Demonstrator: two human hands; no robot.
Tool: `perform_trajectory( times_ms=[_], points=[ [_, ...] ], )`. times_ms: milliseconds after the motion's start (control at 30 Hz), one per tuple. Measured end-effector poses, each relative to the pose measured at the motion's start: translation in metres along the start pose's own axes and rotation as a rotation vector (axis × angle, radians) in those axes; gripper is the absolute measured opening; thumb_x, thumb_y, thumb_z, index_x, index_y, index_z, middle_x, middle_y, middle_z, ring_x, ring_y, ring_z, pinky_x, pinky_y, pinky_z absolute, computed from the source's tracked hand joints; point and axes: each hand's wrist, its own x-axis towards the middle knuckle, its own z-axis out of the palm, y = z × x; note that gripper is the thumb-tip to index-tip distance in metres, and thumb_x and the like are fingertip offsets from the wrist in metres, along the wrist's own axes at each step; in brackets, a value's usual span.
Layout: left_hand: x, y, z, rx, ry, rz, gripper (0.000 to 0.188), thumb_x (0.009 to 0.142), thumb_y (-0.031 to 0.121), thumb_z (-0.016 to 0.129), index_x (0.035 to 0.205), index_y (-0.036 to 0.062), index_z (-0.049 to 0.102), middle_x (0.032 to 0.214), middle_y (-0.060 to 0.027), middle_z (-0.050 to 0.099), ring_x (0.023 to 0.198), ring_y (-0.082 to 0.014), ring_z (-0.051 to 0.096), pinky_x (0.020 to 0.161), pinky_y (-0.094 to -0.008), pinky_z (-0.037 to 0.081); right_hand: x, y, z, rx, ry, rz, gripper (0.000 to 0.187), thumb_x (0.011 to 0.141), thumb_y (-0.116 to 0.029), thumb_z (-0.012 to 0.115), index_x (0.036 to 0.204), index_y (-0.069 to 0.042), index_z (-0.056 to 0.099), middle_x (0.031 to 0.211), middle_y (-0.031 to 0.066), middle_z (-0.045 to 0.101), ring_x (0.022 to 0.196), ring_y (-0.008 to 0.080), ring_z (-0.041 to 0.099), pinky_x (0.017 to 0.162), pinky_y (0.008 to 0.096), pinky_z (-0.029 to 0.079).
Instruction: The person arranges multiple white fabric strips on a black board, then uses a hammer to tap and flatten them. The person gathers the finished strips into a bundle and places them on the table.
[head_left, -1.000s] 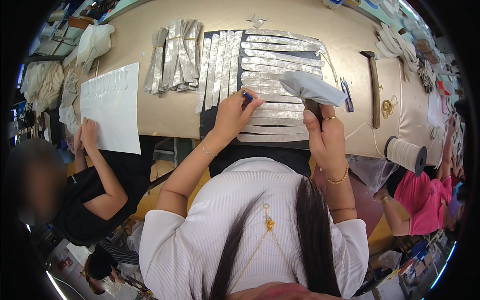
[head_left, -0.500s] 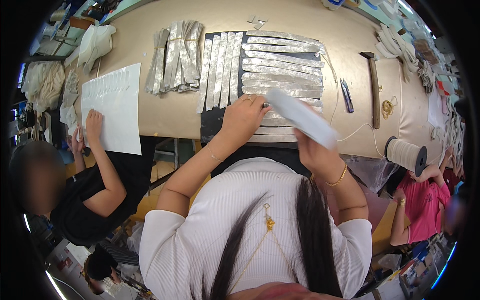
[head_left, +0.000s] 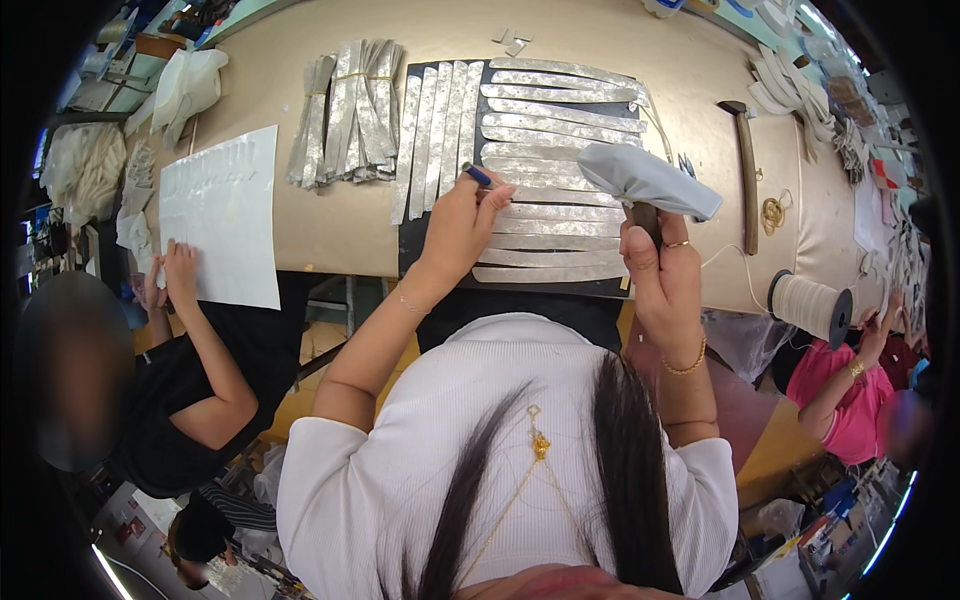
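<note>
My left hand, raised over the middle of the strips, grips a short dark blue pen-shaped tool; its exact kind I cannot make out. In my right hand is the brown handle of a hammer, whose head is wrapped in pale grey-blue covering. Below both hands lies a black board. On it, silvery mottled strips run crosswise in a row, partly hidden by my hands. More strips lie lengthwise at the board's left side.
Banded bundles of strips lie left of the board. Farther left, a co-worker's hands rest at a white sheet. At right are a bare hammer, a cord spool and yellow bands. Another person in pink sits at far right.
The hammer has moved right and now stands tilted up, no longer blurred. My left hand has shifted left, and the blue tool in it is tipped over.
</note>
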Motion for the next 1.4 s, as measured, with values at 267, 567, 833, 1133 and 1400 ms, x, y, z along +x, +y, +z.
perform_trajectory(
  times_ms=[267, 567, 833, 1133, 1400],
  points=[
    [-0.017, 0.007, -0.007, -0.102, -0.104, -0.031, 0.021, 0.091, 0.019, 0.069, 0.101, 0.0017, 0.062, 0.075, -0.0085, 0.066, 0.063, -0.0151, 0.063, 0.059, -0.027, 0.05, 0.004, -0.004, 0.005, -0.047, 0.004, -0.046, 0.037, 0.102, -0.025, 0.049, 0.122, 0.007, 0.051, 0.086, 0.0188, 0.061, 0.075, 0.0336, 0.057, 0.066, 0.0365, 0.045],
    [-0.018, 0.001, 0.001, 0.034, -0.087, 0.058, 0.022, 0.089, 0.021, 0.07, 0.098, 0.0032, 0.061, 0.073, -0.0092, 0.065, 0.061, -0.019, 0.063, 0.058, -0.0299, 0.05, 0.004, -0.006, 0.006, -0.074, -0.002, -0.044, 0.033, 0.101, -0.022, 0.05, 0.12, 0.005, 0.052, 0.096, 0.0272, 0.064, 0.084, 0.0474, 0.061, 0.07, 0.0433, 0.049],
    [-0.019, 0.007, 0.003, 0.223, -0.038, 0.236, 0.018, 0.087, 0.02, 0.071, 0.096, 0.0057, 0.063, 0.073, -0.011, 0.064, 0.064, -0.0258, 0.063, 0.056, -0.0344, 0.049, 0.002, -0.011, 0.005, -0.079, -0.021, -0.026, 0.032, 0.099, -0.019, 0.053, 0.121, 0.004, 0.054, 0.098, 0.0276, 0.065, 0.085, 0.0474, 0.062, 0.072, 0.0442, 0.049],
    [-0.022, 0.008, 0.004, 0.368, -0.005, 0.439, 0.019, 0.085, 0.018, 0.07, 0.097, 0.0054, 0.062, 0.077, -0.0103, 0.065, 0.075, -0.0287, 0.065, 0.061, -0.0377, 0.051, 0.0, -0.012, 0.018, -0.222, -0.148, -0.384, 0.045, 0.089, -0.004, 0.059, 0.133, -0.004, 0.052, 0.111, 0.0151, 0.066, 0.086, 0.0346, 0.067, 0.073, 0.0383, 0.055],
    [-0.021, -0.003, 0.006, 0.294, 0.02, 0.372, 0.024, 0.088, 0.023, 0.069, 0.097, 0.0034, 0.06, 0.075, -0.0132, 0.066, 0.071, -0.0324, 0.065, 0.06, -0.0375, 0.051, -0.006, -0.03, 0.006, -0.156, -0.147, -0.108, 0.033, 0.094, -0.013, 0.058, 0.127, -0.005, 0.055, 0.097, 0.0203, 0.067, 0.079, 0.0402, 0.065, 0.064, 0.0411, 0.051]
  ],
)
